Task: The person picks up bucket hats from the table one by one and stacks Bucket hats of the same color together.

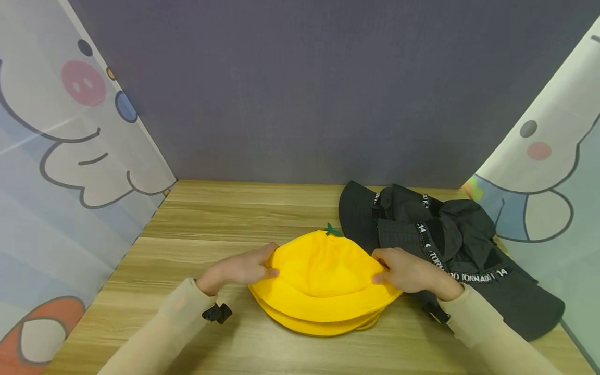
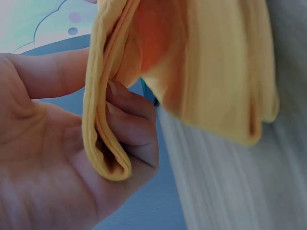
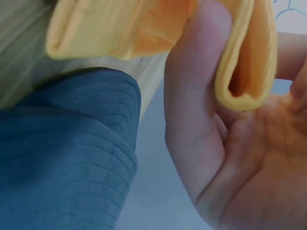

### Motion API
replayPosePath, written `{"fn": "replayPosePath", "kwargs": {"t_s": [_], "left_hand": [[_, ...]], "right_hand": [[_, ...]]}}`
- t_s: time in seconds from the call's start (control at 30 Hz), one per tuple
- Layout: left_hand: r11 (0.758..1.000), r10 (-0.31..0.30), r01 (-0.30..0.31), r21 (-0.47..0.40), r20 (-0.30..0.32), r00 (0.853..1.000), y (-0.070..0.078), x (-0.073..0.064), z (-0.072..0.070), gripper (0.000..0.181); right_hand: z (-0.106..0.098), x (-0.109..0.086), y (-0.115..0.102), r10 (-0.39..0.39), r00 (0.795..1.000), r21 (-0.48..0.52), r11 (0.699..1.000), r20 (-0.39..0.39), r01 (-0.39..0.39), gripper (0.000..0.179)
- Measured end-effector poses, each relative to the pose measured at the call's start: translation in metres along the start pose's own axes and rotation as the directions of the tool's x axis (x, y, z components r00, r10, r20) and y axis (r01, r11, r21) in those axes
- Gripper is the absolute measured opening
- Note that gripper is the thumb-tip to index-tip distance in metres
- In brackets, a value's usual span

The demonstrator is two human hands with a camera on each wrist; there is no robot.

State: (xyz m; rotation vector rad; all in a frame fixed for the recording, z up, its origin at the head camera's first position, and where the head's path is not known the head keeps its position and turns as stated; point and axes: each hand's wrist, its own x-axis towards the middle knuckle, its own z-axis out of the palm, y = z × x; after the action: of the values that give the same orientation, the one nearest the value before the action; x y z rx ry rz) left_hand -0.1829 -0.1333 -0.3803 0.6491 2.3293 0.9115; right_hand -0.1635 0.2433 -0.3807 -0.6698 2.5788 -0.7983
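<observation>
A yellow bucket hat (image 1: 323, 271) with a small green leaf-like tab (image 1: 334, 230) on its crown is at the middle front, folded flat. Its left side is pinched between the thumb and fingers of my left hand (image 1: 246, 266). On the opposite side my right hand (image 1: 407, 270) pinches it too. Under its brim a second yellow edge (image 1: 323, 328) shows; whether that is another hat or the same one I cannot tell. The left wrist view shows the folded brim (image 2: 96, 120) between thumb and fingers, and the right wrist view shows the other brim fold (image 3: 247, 62) gripped likewise.
Black bucket hats (image 1: 469, 271) with white-lettered bands lie heaped at the right, beside and partly under my right forearm. The wood-grain table (image 1: 197, 224) meets a dark grey wall (image 1: 290, 94) behind. Cartoon-printed panels (image 1: 61, 156) stand on both sides.
</observation>
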Motion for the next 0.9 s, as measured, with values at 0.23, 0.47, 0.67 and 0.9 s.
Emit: {"fn": "replayPosePath", "kwargs": {"t_s": [0.23,0.47,0.67,0.9], "left_hand": [[1.000,-0.014,0.014,0.025,-0.011,1.000,-0.008,0.000,0.016,0.050],[0.979,-0.086,0.095,0.179,-0.055,0.995,0.000,0.004,0.031,0.046],[0.923,-0.147,0.181,0.339,-0.124,0.981,0.004,0.006,0.038,0.055],[0.888,-0.166,0.229,0.398,-0.185,0.969,0.006,0.010,0.042,0.055]], "right_hand": [[0.011,0.002,0.009,0.006,0.999,0.017,1.000,0.035,-0.006,0.016],[0.027,0.006,0.010,0.085,0.996,-0.031,0.996,0.021,-0.085,0.018],[0.033,0.004,-0.007,0.171,0.982,-0.229,0.956,-0.080,-0.185,0.025],[0.040,-0.004,-0.037,0.028,0.974,-0.483,0.865,-0.227,-0.138,0.050]]}}
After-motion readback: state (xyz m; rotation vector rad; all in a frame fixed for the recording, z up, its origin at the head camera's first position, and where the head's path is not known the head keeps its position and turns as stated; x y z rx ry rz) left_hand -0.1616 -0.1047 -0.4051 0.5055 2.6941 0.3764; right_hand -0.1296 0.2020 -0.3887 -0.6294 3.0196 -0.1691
